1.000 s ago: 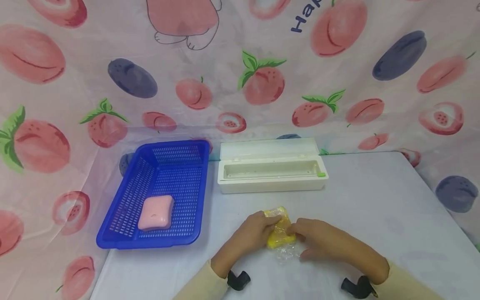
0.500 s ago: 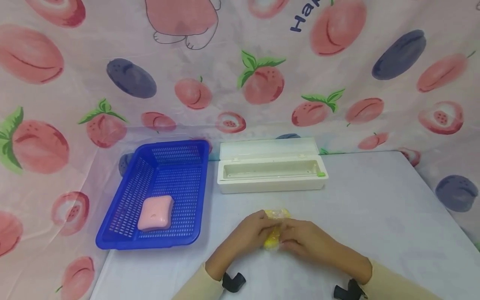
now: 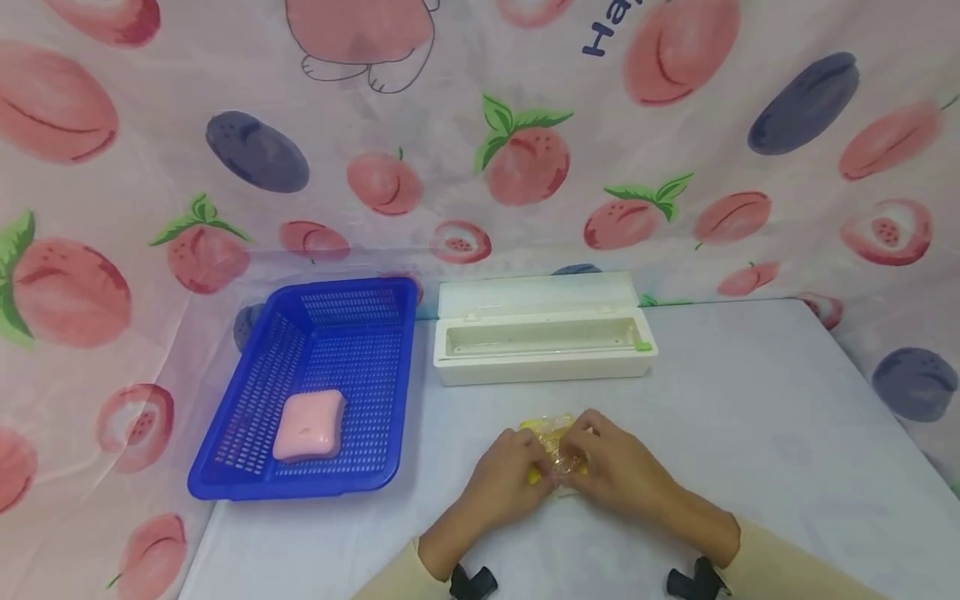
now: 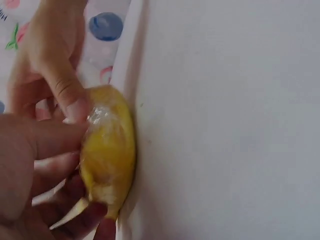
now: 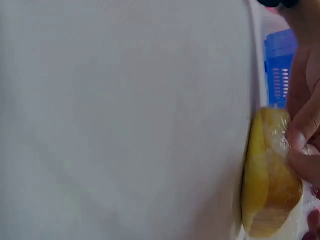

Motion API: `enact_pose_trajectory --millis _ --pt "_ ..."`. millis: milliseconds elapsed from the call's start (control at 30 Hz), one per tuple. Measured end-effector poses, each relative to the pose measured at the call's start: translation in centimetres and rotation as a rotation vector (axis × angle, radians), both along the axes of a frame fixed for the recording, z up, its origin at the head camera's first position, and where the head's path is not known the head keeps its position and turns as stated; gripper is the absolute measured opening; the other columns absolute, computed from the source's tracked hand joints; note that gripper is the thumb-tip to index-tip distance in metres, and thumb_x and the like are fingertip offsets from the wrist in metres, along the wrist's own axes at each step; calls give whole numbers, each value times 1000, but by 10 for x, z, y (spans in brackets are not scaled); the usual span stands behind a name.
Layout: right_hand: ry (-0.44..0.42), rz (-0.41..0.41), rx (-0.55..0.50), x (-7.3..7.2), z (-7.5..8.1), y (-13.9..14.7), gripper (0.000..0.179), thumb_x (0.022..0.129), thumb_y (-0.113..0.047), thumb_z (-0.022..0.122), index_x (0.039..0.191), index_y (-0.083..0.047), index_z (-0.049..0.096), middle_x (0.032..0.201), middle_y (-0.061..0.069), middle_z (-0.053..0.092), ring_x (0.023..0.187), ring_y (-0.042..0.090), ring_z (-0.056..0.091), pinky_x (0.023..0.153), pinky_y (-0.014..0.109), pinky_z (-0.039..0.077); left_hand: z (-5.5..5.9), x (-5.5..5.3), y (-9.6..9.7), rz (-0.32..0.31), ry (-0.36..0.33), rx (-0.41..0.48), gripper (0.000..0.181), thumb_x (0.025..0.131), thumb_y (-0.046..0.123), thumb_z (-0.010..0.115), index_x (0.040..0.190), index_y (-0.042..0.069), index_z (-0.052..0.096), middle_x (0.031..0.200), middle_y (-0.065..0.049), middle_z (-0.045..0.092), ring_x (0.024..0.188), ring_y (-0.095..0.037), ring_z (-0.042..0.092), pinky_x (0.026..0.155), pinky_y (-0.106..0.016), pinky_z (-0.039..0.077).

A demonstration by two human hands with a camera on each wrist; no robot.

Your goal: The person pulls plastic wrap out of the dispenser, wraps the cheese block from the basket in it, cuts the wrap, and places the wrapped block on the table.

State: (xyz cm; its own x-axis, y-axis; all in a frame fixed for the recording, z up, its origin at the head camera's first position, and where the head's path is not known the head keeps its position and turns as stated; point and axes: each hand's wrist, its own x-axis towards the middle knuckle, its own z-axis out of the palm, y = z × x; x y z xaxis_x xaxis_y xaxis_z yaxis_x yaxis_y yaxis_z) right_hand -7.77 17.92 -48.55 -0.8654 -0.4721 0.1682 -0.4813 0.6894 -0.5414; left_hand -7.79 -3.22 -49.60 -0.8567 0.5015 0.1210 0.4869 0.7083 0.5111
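A rounded yellow block wrapped in clear plastic film [image 3: 552, 436] lies low over the white table, between both hands. My left hand [image 3: 501, 479] grips its left side, and in the left wrist view the fingers curl along the wrapped yellow block [image 4: 111, 150]. From the other side my right hand [image 3: 626, 467] pinches the film with thumb and fingers. In the right wrist view the wrapped block [image 5: 270, 175] shows a yellow side and a browner top under shiny film. The hands partly hide it.
Behind the hands stands a long white box [image 3: 547, 367] with its lid raised and a green tab at its right end. To the left, a blue plastic basket [image 3: 402, 400] holds a pink rounded case [image 3: 310, 425]. A fruit-print cloth [image 3: 420, 108] hangs behind the table.
The right hand first closed in on the wrapped block from the right. Both hands now meet over its near part, fingertips gathering the film. The basket and white box stay put.
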Motion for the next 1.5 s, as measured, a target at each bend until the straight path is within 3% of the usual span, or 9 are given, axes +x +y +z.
enact_pose_trajectory --millis 100,233,333,700,867,1033,1233,1400,1500 --pt "169 -9 150 -1 3 2 60 80 -45 85 133 -24 65 141 -1 56 119 16 59 86 36 57 -1 1 4 123 -28 20 40 79 34 87 106 13 66 103 3 57 91 -10 51 76 -22 45" --pt "132 140 255 -4 2 8 68 96 -38 69 154 -12 45 162 10 42 147 31 43 105 50 51 -2 1 7 188 -60 33 77 81 37 86 142 6 52 141 -8 53 126 -24 55 101 -38 51" --pt "97 222 323 -5 -2 11 59 103 -31 60 155 -8 43 160 10 43 145 29 47 106 45 50 -1 -2 7 163 -81 40 72 88 33 79 147 4 50 150 -8 52 137 -26 52 112 -45 46" --pt "156 427 382 -11 -3 21 57 100 -23 64 155 -27 46 160 17 41 139 33 53 94 45 57 -3 -10 -1 77 20 -59 45 91 34 73 128 8 68 130 -4 65 112 -22 69 93 -37 57" --pt "158 456 478 -16 -1 22 70 93 -40 73 155 -26 44 164 13 36 138 25 54 92 46 55 -5 -13 -13 -35 60 -124 46 97 36 64 135 9 64 137 -7 63 117 -25 68 97 -38 57" --pt "227 426 397 -17 -5 19 56 91 -24 77 144 -29 60 147 7 59 106 16 72 84 38 57 -6 -7 -22 -145 -47 -203 74 94 52 67 153 11 46 152 -8 50 133 -26 57 106 -44 51" --pt "-147 299 110 -3 6 21 25 104 -27 60 127 -29 68 106 -15 75 84 0 63 77 27 55 -7 6 -19 -162 -159 -89 54 85 46 80 127 15 66 114 6 66 97 -6 61 84 -27 53" --pt "-574 36 -211 6 16 21 31 106 -41 52 126 -20 63 102 -6 71 84 9 64 74 28 57 -2 9 -16 -36 -523 285 40 93 46 71 122 19 67 92 13 72 78 0 60 70 -23 50" --pt "-788 -108 -369 7 18 22 43 101 -43 61 132 -12 59 114 5 72 87 19 70 75 36 61 0 8 -13 14 -640 360 40 96 49 67 121 18 65 77 10 69 66 -4 58 60 -24 47"
